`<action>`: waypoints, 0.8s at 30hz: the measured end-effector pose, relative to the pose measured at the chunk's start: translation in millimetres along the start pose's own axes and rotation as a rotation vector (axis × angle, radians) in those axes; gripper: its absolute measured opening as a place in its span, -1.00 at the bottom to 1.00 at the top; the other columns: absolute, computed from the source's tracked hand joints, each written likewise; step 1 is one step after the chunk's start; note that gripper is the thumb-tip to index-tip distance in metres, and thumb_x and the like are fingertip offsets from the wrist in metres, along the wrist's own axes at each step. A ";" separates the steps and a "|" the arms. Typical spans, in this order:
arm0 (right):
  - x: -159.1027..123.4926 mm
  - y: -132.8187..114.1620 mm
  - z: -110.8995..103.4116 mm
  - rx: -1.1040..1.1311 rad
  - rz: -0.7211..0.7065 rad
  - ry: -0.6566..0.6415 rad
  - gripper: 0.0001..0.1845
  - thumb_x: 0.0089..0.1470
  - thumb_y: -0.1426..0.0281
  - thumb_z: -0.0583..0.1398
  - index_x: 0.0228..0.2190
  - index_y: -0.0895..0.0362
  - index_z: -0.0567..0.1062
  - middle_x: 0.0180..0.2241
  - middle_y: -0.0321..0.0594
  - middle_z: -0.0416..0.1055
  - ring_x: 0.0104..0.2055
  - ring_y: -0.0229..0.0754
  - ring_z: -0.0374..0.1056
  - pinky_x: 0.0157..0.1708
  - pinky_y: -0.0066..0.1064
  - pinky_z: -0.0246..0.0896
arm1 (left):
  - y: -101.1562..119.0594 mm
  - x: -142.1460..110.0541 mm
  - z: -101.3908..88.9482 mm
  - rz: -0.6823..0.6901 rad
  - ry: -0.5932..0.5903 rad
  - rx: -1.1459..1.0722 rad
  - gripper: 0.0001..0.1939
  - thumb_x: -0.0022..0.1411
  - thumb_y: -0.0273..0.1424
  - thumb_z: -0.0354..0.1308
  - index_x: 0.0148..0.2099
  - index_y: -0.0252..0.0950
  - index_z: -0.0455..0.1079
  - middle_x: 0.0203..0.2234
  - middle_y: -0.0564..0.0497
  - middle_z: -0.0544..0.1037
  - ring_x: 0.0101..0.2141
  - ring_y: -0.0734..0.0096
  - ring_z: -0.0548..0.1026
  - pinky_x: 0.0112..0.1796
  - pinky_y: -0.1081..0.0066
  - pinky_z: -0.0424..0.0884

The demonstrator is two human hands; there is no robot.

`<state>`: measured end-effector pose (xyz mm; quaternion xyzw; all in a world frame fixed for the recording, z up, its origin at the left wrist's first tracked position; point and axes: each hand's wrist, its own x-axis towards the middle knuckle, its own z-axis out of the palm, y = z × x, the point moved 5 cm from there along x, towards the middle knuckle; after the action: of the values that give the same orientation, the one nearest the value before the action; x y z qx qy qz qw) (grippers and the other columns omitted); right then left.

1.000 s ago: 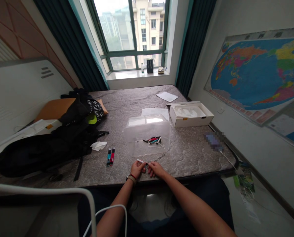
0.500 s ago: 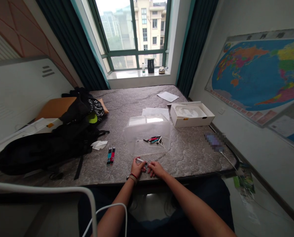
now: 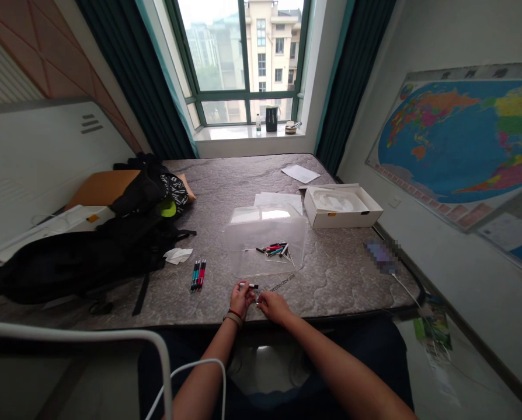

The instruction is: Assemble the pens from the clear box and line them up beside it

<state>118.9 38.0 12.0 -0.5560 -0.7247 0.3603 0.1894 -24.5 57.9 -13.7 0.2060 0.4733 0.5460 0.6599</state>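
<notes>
From my end the room comes through in soft, overcast daylight from the window (image 3: 243, 64), its sky washed out pale. Glare streaks the clear plastic cover (image 3: 265, 230). The left hand (image 3: 242, 298) and right hand (image 3: 275, 308) throw only faint shadows on the mattress (image 3: 335, 274). The wide lens bows the world map (image 3: 458, 140), and a pixelated patch (image 3: 381, 255) stays unreadable.

Head camera looks forward and down over the hands (image 3: 242, 298).
</notes>
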 end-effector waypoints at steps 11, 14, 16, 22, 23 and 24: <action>18.9 23.3 -46.5 0.613 0.401 0.165 -0.63 0.22 0.10 0.02 -0.26 0.14 0.38 -0.48 -0.28 0.43 -0.70 -0.35 0.27 -0.75 -0.55 0.13 | -2.0 0.6 0.1 -0.040 0.005 -0.004 -0.58 0.09 -0.12 0.28 -0.18 -0.26 0.22 -0.43 0.00 0.58 -0.62 0.59 0.44 -0.54 0.55 0.39; 15.7 7.5 -12.9 0.746 0.328 -0.074 -0.64 0.14 0.08 0.13 -0.22 0.13 0.37 -0.45 -0.30 0.46 -0.67 -0.34 0.35 -0.73 -0.57 0.17 | -3.7 3.5 0.5 -0.012 -0.015 0.082 -0.52 0.00 -0.08 0.33 -0.22 -0.26 0.23 -0.54 0.11 0.50 -0.63 0.57 0.44 -0.55 0.53 0.39; 15.5 0.3 -3.9 0.760 0.323 -0.052 -0.66 0.08 0.13 0.20 -0.23 0.13 0.37 -0.44 -0.29 0.48 -0.65 -0.32 0.37 -0.70 -0.55 0.20 | -5.7 5.5 0.5 -0.006 -0.032 0.117 -0.49 -0.06 -0.06 0.36 -0.24 -0.26 0.25 -0.58 0.14 0.46 -0.62 0.54 0.45 -0.55 0.51 0.41; 23.2 -17.2 -48.0 0.433 0.196 0.209 -0.82 0.05 0.28 0.21 -0.34 0.14 0.49 -0.57 -0.32 0.40 -0.60 -0.26 0.33 -0.59 -0.47 0.19 | -9.1 10.4 0.9 -0.003 -0.046 0.171 -0.50 -0.02 0.05 0.25 -0.32 -0.31 0.32 -0.64 0.11 0.45 -0.74 0.62 0.26 -0.69 0.55 0.24; 24.5 -22.4 -57.9 0.350 0.146 0.214 -0.83 0.04 0.29 0.22 -0.36 0.13 0.51 -0.58 -0.33 0.39 -0.58 -0.27 0.32 -0.56 -0.47 0.19 | -9.2 11.0 1.3 -0.003 -0.046 0.175 -0.50 -0.01 0.05 0.24 -0.34 -0.31 0.32 -0.66 0.12 0.44 -0.76 0.64 0.23 -0.70 0.56 0.21; 25.7 -27.5 -66.3 0.274 0.097 0.208 -0.84 0.03 0.30 0.22 -0.37 0.13 0.53 -0.59 -0.32 0.39 -0.55 -0.26 0.32 -0.51 -0.47 0.18 | -9.3 11.4 1.6 -0.004 -0.047 0.178 -0.51 0.00 0.05 0.23 -0.35 -0.31 0.32 -0.67 0.12 0.43 -0.76 0.64 0.21 -0.71 0.56 0.19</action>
<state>137.3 79.5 73.3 -0.5934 -0.6176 0.4050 0.3201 -18.8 65.8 -24.8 0.2754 0.5049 0.4955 0.6510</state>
